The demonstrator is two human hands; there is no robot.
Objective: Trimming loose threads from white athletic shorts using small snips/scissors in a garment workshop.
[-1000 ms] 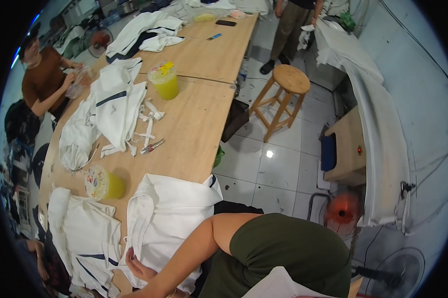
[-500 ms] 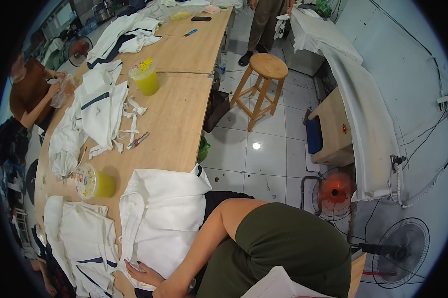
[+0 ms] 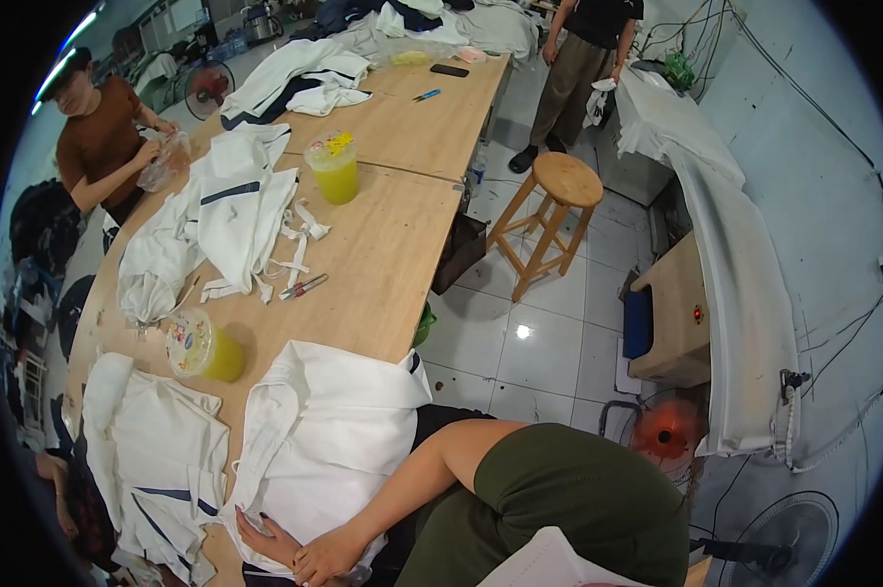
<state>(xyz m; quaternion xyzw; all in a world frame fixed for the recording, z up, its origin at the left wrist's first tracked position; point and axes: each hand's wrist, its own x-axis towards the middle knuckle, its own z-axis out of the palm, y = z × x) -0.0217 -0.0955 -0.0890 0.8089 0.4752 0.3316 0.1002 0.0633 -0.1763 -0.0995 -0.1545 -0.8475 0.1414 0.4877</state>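
Observation:
A folded white garment (image 3: 334, 430) with a dark edge lies at the near edge of the table. On its lower left part rests my left hand (image 3: 265, 538), fingers apart and stretched out. My right hand (image 3: 329, 558) comes in from the right and lies across my left wrist, its fingers curled over it. Left of my hands is a second folded white garment (image 3: 158, 450) with dark blue stripes. Just beyond that stands a cup of yellow-green drink (image 3: 206, 347) with a clear lid.
Farther along the table (image 3: 363, 254) are another drink cup (image 3: 334, 171), white garments (image 3: 231, 205), thread snips (image 3: 304, 287) and a phone (image 3: 449, 70). A wooden stool (image 3: 566, 181) and an orange fan (image 3: 664, 435) are on the right. One person (image 3: 99, 147) handles clear plastic; another person (image 3: 583, 73) stands beyond.
My view has tilted up and leftward, so the scene sits lower and farther right, showing more of both people. More of my right hand shows, over my left wrist. The garments stay put.

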